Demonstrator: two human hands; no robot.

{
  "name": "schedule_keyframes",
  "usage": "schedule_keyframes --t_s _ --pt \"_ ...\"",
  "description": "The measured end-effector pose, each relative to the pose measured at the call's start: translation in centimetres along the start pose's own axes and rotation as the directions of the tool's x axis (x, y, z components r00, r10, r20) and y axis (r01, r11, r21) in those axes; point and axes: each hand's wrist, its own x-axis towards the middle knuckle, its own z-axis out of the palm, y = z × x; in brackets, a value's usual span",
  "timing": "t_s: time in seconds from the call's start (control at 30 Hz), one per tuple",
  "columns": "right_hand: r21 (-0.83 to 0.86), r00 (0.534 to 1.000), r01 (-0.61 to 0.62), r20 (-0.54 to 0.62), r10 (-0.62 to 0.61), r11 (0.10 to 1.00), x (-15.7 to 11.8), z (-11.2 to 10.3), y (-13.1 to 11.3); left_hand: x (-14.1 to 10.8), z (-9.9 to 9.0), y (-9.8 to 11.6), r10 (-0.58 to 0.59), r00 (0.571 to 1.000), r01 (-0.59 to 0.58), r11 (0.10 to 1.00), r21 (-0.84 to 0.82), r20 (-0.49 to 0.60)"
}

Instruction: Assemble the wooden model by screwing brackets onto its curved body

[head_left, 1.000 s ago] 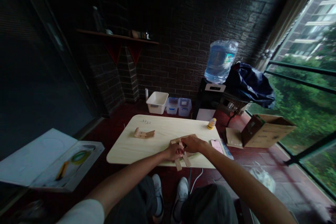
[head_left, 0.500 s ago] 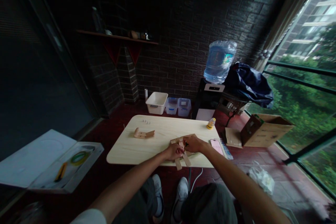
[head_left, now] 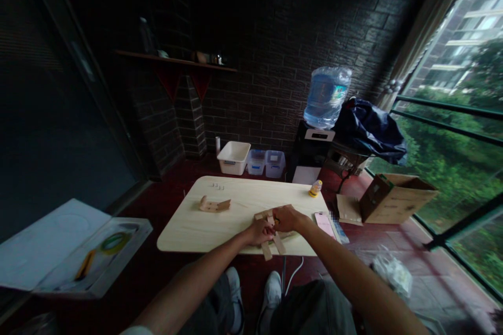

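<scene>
Right hand point(head_left: 287, 218) has turned slightly, curled downward.

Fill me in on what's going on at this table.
A person is handling a wooden assembly at the near edge of the pale table. Their left hand grips it, and the right hand is curled close beside; whatever small item it may hold is too small to tell. A separate wooden piece lies to the left, untouched, with a few small pieces beyond it. A phone and a yellow-based container are on the right.
</scene>
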Motion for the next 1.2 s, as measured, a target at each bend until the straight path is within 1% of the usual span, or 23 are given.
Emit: schedule_keyframes --t_s 0.13,0.33,0.4,0.5,0.53,0.6,0.7,0.8,0.9,1.0,1.07,1.2 --pt "-0.022 1.000 0.029 -0.008 -0.030 0.999 -0.2 0.2 0.2 0.1 0.0 -0.2 0.002 1.000 -0.002 1.000 -0.009 0.002" --pt "-0.073 0.998 -0.035 0.058 0.039 0.997 0.5 -0.1 0.0 0.2 0.5 -0.8 0.004 1.000 -0.004 1.000 -0.027 -0.020" --pt "-0.062 0.995 -0.050 0.086 0.055 0.997 0.4 -0.4 -0.1 0.2 0.7 -0.9 0.012 0.999 -0.014 0.999 -0.032 -0.050" --pt "-0.006 0.994 -0.043 0.103 0.044 0.999 -0.4 -0.6 0.4 -0.2 0.8 -0.7 0.039 0.993 -0.047 0.996 -0.069 -0.113" --pt "0.027 0.995 -0.035 0.090 0.032 0.999 -0.7 -0.6 0.6 -0.3 0.7 -0.7 0.048 0.992 -0.058 0.994 -0.089 -0.117" --pt "0.081 0.999 0.008 0.033 -0.011 0.997 -1.3 -0.2 1.1 -0.6 0.3 -0.6 0.062 0.994 -0.073 0.989 -0.129 -0.088" --pt "0.102 0.998 0.058 -0.041 -0.054 0.993 -1.9 0.3 1.5 -0.8 -0.3 -0.5 0.076 0.997 -0.080 0.985 -0.156 -0.033" --pt "0.076 0.997 0.057 -0.054 -0.053 0.995 -1.6 0.2 1.1 -0.5 -0.5 -0.2 0.055 0.998 -0.056 0.996 -0.070 -0.030" --pt "0.008 1.000 0.016 -0.011 -0.016 1.000 -0.8 -0.2 0.4 -0.1 -0.2 0.4 0.030 0.999 -0.029 0.999 0.022 -0.029" --pt "-0.014 0.998 -0.040 0.057 0.040 0.999 -0.3 -0.6 0.0 0.0 -0.1 0.9 0.019 1.000 -0.018 0.999 0.052 -0.025" --pt "-0.003 0.996 -0.047 0.077 0.047 0.999 -0.5 -0.7 0.0 -0.1 -0.1 1.1 0.005 1.000 -0.003 0.998 0.066 -0.031" --pt "0.041 0.999 0.032 -0.020 -0.031 0.999 -1.6 -0.8 0.2 -0.3 -0.1 1.1 -0.009 0.999 0.011 0.998 0.066 -0.042"
